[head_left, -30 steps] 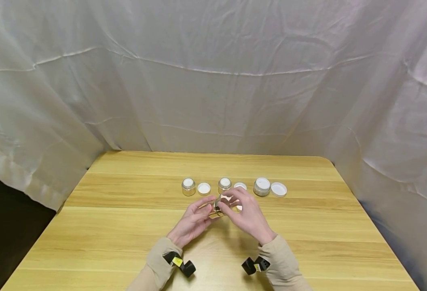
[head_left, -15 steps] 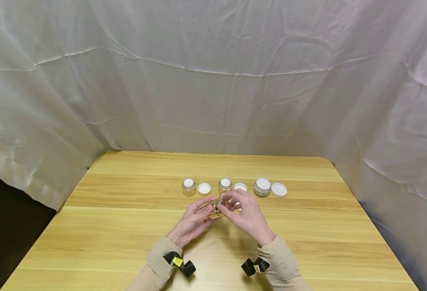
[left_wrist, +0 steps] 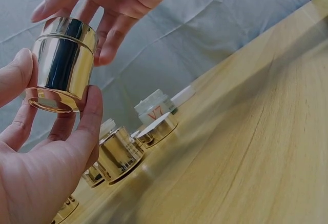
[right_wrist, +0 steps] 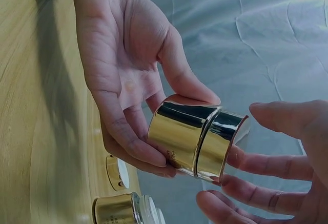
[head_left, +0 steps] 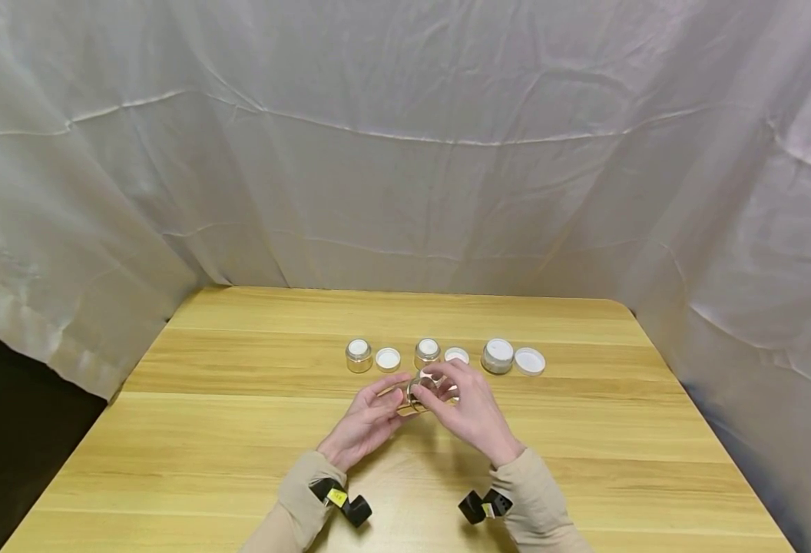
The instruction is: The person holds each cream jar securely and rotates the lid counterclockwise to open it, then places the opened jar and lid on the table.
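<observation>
My left hand [head_left: 366,422] grips a shiny gold jar [left_wrist: 60,67], held tilted above the table with its base toward the palm. In the right wrist view, small dark print marks the jar's side, and its gold lid [right_wrist: 219,144] sits on the end, with a seam between the two. The fingers of my right hand [head_left: 471,407] curve loosely round that lid. How firmly the right thumb presses is hard to tell. From the head view, the fingers cover much of the jar.
Behind the hands stand a gold jar [head_left: 359,357], another gold jar [head_left: 427,352] and a wider pale jar [head_left: 498,357] with red lettering. Beside them lie lids with white insides: a left lid [head_left: 388,359], a middle lid [head_left: 457,354] and a right lid [head_left: 530,361]. Grey cloth surrounds the wooden table [head_left: 205,461].
The fingers of my right hand shift slightly about the lid. My left hand and the jar stay almost still, and the other jars and lids stay where they were.
</observation>
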Demonstrator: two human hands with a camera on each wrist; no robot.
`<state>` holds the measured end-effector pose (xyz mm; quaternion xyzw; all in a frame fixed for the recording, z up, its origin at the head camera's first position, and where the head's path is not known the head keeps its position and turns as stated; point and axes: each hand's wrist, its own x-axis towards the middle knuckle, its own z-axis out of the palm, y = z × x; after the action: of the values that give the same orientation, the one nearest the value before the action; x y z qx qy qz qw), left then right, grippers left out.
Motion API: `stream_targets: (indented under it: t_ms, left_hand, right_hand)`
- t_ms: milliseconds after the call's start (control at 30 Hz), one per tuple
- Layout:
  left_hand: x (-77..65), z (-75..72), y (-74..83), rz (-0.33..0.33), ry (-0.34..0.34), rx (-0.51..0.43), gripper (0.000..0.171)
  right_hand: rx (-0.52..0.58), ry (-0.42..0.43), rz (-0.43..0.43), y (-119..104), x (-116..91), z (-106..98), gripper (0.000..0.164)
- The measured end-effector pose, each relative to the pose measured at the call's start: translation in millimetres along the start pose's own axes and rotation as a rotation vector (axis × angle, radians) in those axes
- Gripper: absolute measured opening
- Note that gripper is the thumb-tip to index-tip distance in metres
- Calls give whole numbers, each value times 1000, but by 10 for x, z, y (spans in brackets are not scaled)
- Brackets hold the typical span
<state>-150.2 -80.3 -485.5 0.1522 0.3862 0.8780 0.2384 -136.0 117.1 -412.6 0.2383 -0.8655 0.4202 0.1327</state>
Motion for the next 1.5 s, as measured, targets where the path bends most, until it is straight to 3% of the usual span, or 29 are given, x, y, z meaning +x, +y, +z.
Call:
stream_targets:
  t_ms: [200,400,733,967,1167,1500]
  left_hand:
    - [-1,-14,-7,19,-37,2,29]
    - [-7,-21,-13,26,-61,4,30]
    - [-7,-16,-15,23,-45,0,30]
    - [-2,-12,-14,22,-48,-2,28]
    - [-10,2,-8,25,-47,-3,28]
    - [-11,14,0,26,-51,-9,27]
  right_hand:
    - [-20,0,-54,7,2,9,19]
    - [-18,-46,-89,1,-12,-12,25]
    - [-1,-22,-4,-3,-5,4,30]
    - [-10,6,-17,7,-1,16,23]
    - [-18,-33,-63,-5,-6,-2,22]
    - [4,-38,2,-6,-8,-2,30]
